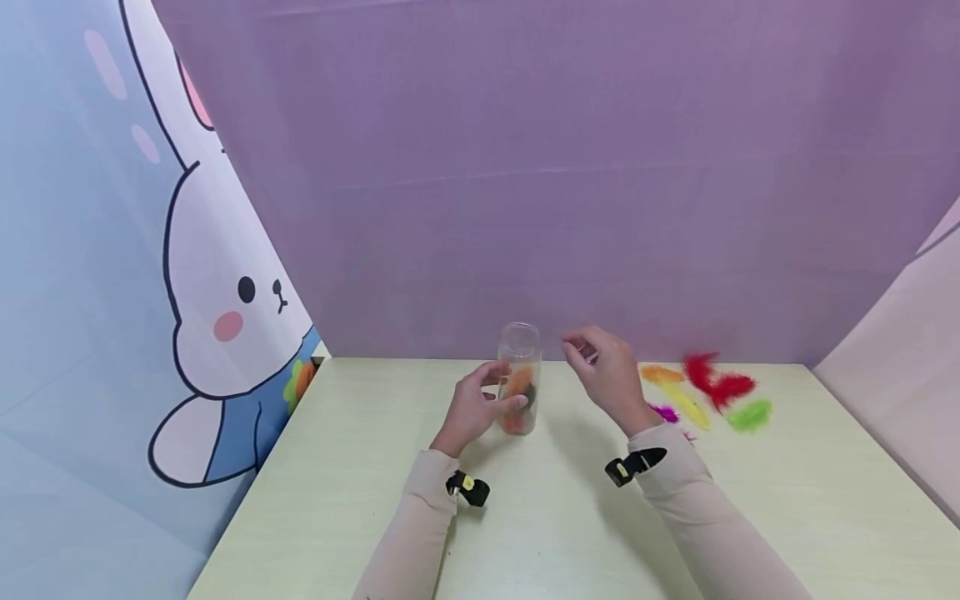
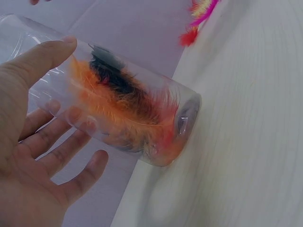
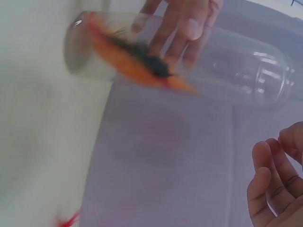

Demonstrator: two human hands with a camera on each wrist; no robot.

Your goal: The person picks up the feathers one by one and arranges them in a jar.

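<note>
A clear glass jar [image 1: 520, 340] stands upright on the table, with orange, red and dark feathers [image 2: 118, 101] lying inside its lower part. My left hand [image 1: 471, 408] holds the jar from the left side, thumb in front and fingers behind the glass. Just to the right of the jar's upper part, my right hand [image 1: 611, 377] is raised with loosely bent fingers. Nothing shows between its fingertips in the right wrist view, and it is apart from the glass.
On the right of the table lie loose feathers: an orange one [image 1: 660, 374], a yellow one [image 1: 692, 406], red ones [image 1: 722, 387], a green one [image 1: 750, 415] and a magenta one [image 1: 665, 412] partly behind my right wrist. A purple cloth [image 1: 525, 183] hangs behind the table.
</note>
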